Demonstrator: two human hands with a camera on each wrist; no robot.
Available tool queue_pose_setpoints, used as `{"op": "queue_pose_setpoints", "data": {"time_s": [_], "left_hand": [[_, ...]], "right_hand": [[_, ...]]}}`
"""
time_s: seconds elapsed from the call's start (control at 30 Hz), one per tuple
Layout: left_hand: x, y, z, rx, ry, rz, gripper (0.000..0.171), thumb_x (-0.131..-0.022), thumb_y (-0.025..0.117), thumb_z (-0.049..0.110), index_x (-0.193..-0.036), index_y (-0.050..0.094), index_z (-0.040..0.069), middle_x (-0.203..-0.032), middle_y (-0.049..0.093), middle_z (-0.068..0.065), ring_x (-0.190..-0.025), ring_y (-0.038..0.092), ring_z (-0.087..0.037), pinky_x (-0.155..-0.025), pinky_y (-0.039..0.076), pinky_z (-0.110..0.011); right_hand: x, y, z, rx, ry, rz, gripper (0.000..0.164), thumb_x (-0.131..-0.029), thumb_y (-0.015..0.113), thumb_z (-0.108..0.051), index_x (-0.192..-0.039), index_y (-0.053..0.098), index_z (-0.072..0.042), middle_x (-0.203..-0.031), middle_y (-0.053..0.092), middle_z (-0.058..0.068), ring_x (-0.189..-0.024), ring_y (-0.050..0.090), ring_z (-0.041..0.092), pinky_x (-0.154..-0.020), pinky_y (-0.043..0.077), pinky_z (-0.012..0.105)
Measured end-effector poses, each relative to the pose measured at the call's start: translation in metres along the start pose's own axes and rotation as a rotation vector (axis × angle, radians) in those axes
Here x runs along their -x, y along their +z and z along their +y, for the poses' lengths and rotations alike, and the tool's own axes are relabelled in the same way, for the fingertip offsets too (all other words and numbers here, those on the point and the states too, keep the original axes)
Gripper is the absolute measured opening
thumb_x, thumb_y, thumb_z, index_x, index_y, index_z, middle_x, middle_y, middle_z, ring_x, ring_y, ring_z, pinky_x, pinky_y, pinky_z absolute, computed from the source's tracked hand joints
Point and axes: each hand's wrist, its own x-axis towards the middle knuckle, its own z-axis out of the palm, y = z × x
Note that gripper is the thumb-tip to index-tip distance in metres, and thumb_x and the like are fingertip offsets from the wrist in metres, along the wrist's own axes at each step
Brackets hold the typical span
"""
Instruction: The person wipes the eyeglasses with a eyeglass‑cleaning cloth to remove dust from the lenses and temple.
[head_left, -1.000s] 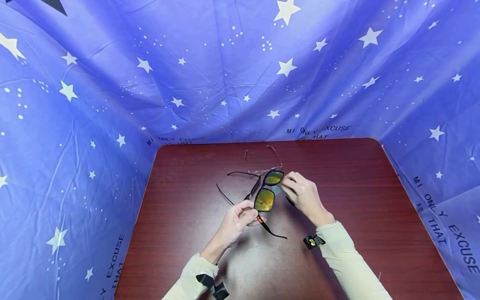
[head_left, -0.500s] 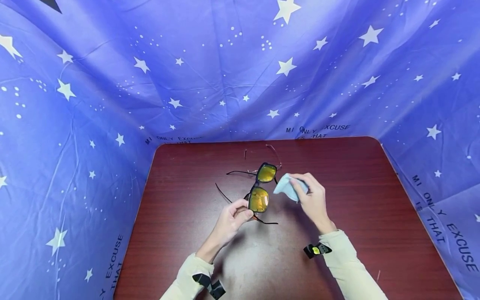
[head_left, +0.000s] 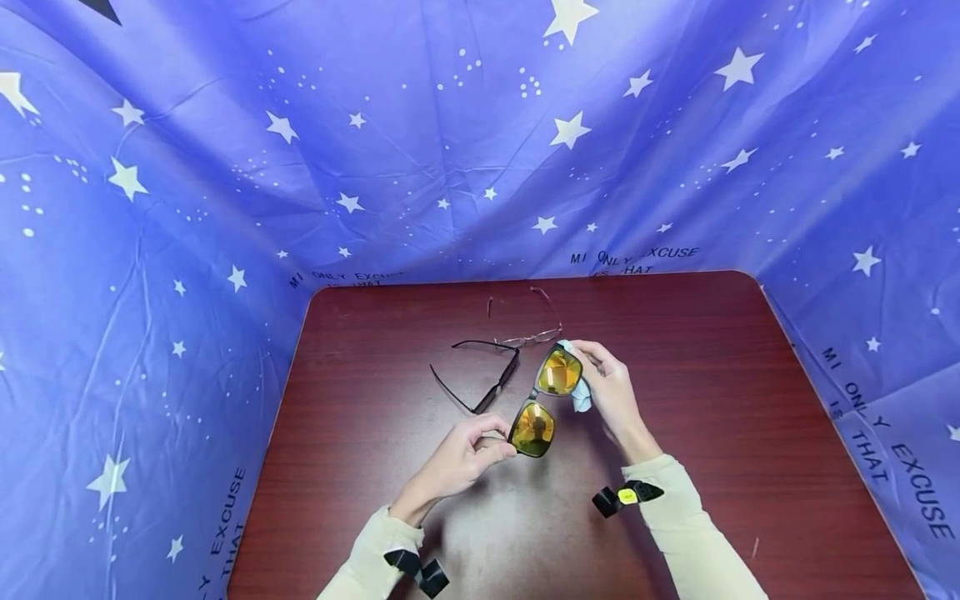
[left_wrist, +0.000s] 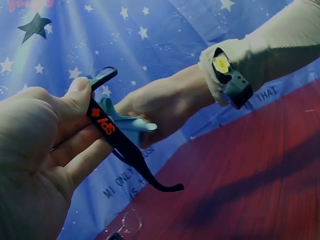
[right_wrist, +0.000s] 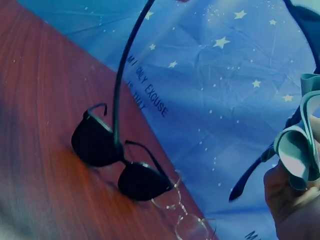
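My left hand [head_left: 459, 460] pinches black sunglasses [head_left: 533, 431] with orange mirrored lenses by their near end. In the left wrist view, its thumb and fingers hold them near the hinge, beside orange lettering on the temple [left_wrist: 120, 140]. My right hand [head_left: 617, 398] pinches a light blue cloth [head_left: 582, 397] against the far lens, from its outer side. Folds of the cloth [right_wrist: 296, 150] stick out beyond the fingers in the right wrist view. The sunglasses are held up above the table, lenses facing the head camera.
Dark sunglasses [head_left: 501, 385] lie unfolded on the red-brown table [head_left: 360, 467], left of the held pair. Behind them are thin-rimmed glasses [head_left: 534, 339], temples pointing to the back. A blue star-patterned curtain [head_left: 420, 150] surrounds the table at the back and sides.
Half a second ago the cloth hung apart from the sunglasses; now it is at the far lens. The sunglasses have shifted right and toward me, uncovering the dark pair.
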Motion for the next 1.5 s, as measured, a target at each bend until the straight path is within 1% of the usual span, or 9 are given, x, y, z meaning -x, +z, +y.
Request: {"op": "queue_pose_setpoints", "data": {"time_s": [0.27, 0.47, 0.6, 0.8, 0.87, 1.1, 1.2, 1.4, 1.5], "left_hand": [[0.003, -0.003, 0.003, 0.046, -0.017, -0.036, 0.005, -0.093, 0.067, -0.006, -0.097, 0.066, -0.008, -0.098, 0.068, -0.021, -0.096, 0.067, -0.003, -0.085, 0.060, -0.026], [0.004, -0.003, 0.002, 0.012, -0.008, -0.055, 0.006, -0.093, 0.069, -0.002, -0.098, 0.068, -0.006, -0.099, 0.070, -0.022, -0.095, 0.067, 0.000, -0.085, 0.061, -0.028], [0.004, -0.002, 0.001, 0.000, 0.008, -0.056, 0.006, -0.092, 0.069, -0.004, -0.097, 0.068, -0.006, -0.100, 0.071, -0.021, -0.098, 0.069, -0.003, -0.086, 0.061, -0.031], [0.004, -0.002, 0.001, -0.019, 0.021, -0.064, 0.005, -0.093, 0.069, -0.003, -0.097, 0.068, -0.004, -0.100, 0.071, -0.019, -0.097, 0.070, -0.006, -0.085, 0.061, -0.030], [0.004, -0.002, 0.000, -0.020, 0.017, -0.073, 0.005, -0.093, 0.069, -0.001, -0.097, 0.068, -0.004, -0.099, 0.072, -0.019, -0.097, 0.070, -0.005, -0.084, 0.061, -0.030], [0.004, -0.004, 0.000, -0.007, 0.017, -0.080, 0.005, -0.094, 0.069, 0.000, -0.097, 0.068, -0.004, -0.099, 0.072, -0.014, -0.097, 0.074, -0.015, -0.085, 0.062, -0.031], [0.003, -0.004, 0.000, -0.001, 0.024, -0.084, 0.005, -0.094, 0.069, -0.001, -0.098, 0.068, -0.005, -0.100, 0.072, -0.018, -0.099, 0.073, -0.012, -0.086, 0.061, -0.031], [0.003, -0.005, 0.001, -0.006, 0.041, -0.085, 0.005, -0.093, 0.069, -0.001, -0.097, 0.068, -0.004, -0.099, 0.071, -0.020, -0.097, 0.071, -0.007, -0.085, 0.062, -0.031], [0.003, -0.005, 0.001, -0.019, 0.049, -0.084, 0.005, -0.094, 0.070, 0.000, -0.097, 0.068, -0.003, -0.098, 0.070, -0.018, -0.096, 0.071, -0.008, -0.085, 0.061, -0.031]], "right_hand": [[-0.005, -0.010, 0.009, 0.166, 0.153, -0.107, 0.028, -0.104, 0.058, -0.012, -0.125, 0.065, 0.004, -0.085, 0.069, -0.013, -0.067, 0.059, 0.005, -0.060, 0.049, 0.020], [-0.003, -0.017, -0.011, 0.072, 0.089, -0.147, 0.016, -0.105, 0.061, -0.024, -0.114, 0.074, -0.020, -0.096, 0.072, -0.011, -0.074, 0.061, 0.005, -0.059, 0.049, 0.020], [-0.002, -0.016, -0.017, 0.057, 0.076, -0.174, 0.016, -0.105, 0.061, -0.022, -0.111, 0.075, -0.026, -0.100, 0.073, -0.012, -0.078, 0.061, 0.005, -0.060, 0.049, 0.020], [-0.002, -0.017, 0.000, 0.163, 0.199, -0.197, 0.025, -0.105, 0.053, -0.013, -0.122, 0.068, -0.002, -0.072, 0.063, -0.006, -0.057, 0.053, 0.009, -0.049, 0.044, 0.024], [-0.002, -0.019, 0.000, 0.186, 0.211, -0.207, 0.029, -0.105, 0.053, -0.013, -0.125, 0.065, 0.004, -0.073, 0.063, -0.007, -0.059, 0.055, 0.008, -0.051, 0.045, 0.023], [-0.004, -0.020, -0.012, 0.110, 0.097, -0.200, 0.022, -0.104, 0.056, -0.014, -0.117, 0.073, -0.014, -0.101, 0.073, -0.011, -0.079, 0.060, 0.006, -0.060, 0.048, 0.021], [-0.004, -0.018, -0.010, 0.100, 0.115, -0.199, 0.020, -0.104, 0.057, -0.017, -0.113, 0.075, -0.020, -0.098, 0.073, -0.012, -0.080, 0.060, 0.006, -0.060, 0.047, 0.021], [-0.003, -0.015, 0.004, 0.104, 0.232, -0.217, 0.014, -0.105, 0.059, -0.022, -0.107, 0.072, -0.015, -0.073, 0.065, -0.009, -0.060, 0.053, 0.007, -0.052, 0.043, 0.022], [-0.002, -0.016, 0.003, 0.098, 0.231, -0.212, 0.014, -0.105, 0.059, -0.021, -0.106, 0.073, -0.019, -0.076, 0.066, -0.010, -0.060, 0.053, 0.007, -0.052, 0.043, 0.022]]}}
